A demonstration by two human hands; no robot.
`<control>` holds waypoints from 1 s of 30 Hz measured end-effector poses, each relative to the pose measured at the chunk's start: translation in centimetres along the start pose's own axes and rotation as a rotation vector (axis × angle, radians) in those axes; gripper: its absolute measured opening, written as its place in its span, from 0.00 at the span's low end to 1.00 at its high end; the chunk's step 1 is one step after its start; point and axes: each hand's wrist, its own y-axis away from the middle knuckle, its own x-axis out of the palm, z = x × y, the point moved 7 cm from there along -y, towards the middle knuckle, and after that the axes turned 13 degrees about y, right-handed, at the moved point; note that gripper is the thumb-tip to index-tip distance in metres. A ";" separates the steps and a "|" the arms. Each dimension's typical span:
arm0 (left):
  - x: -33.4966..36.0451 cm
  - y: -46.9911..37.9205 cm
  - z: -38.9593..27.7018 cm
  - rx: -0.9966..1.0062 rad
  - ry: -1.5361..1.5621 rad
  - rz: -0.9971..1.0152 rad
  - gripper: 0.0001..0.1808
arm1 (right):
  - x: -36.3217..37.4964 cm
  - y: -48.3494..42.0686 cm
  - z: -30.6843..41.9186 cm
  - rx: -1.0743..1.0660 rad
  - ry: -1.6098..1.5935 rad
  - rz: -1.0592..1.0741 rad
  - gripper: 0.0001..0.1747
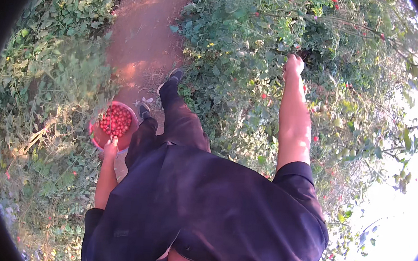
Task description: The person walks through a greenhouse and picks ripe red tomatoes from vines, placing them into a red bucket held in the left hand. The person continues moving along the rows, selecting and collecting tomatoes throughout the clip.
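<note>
My left hand grips the thin handle of a pink-red bucket. Small red tomatoes lie heaped inside it. The bucket hangs low at my left, beside my leg. On the other side, my right arm stretches far forward over the plants. My right hand is in among the tomato foliage, close to a dark gap between the leaves. Its fingertips are partly hidden, so whether they hold anything cannot be made out.
A reddish dirt path runs forward between two rows of dense plants. My shoes stand on or beside it. Dry stalks stick out in the left row. Green tomatoes hang at the right, near strong glare. Red tomatoes dot the right row.
</note>
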 end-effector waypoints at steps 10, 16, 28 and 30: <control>6.8 3.1 -9.5 0.186 -0.477 -0.121 0.29 | 5.7 -4.4 -2.8 0.370 -0.103 0.324 0.21; 11.6 2.8 -19.2 0.281 -0.449 0.022 0.28 | 7.1 -3.0 -0.9 0.325 -0.159 0.586 0.13; 11.8 0.7 -32.3 0.512 -0.550 0.069 0.25 | 8.8 3.1 -0.3 0.515 -0.363 0.862 0.22; 11.7 -0.9 -33.9 0.536 -0.605 0.000 0.26 | 8.0 3.4 -1.4 0.508 -0.362 0.677 0.26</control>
